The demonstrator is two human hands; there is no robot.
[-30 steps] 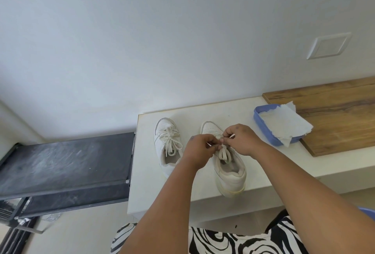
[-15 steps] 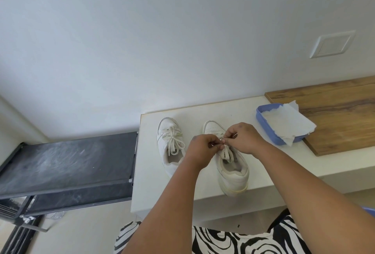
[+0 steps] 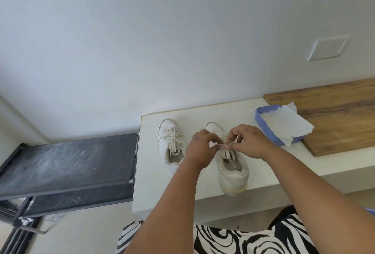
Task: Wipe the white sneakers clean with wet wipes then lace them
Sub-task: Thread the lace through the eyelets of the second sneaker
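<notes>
Left hand [image 3: 199, 148] and right hand [image 3: 246, 142] each pinch the lace [image 3: 228, 153] over the right sneaker [image 3: 233, 172]; advise even tension, snug knot

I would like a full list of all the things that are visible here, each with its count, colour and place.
sneakers: 2, white, side by side on the white counter; left sneaker with a tied bow, right sneaker under the hands
lace: 1, off-white, on the right sneaker, pinched by both hands
tray: 1, blue, at the counter's right, partly on the board
wipe: 1, white, lying in the tray, over its right rim
wooden board: 1, brown, far right
rack: 1, black and dusty, left of the counter
wall plate: 1, white, upper right wall
patterned cloth: black and white, bottom edge
left hand: pinches the lace
right hand: pinches the lace
</notes>
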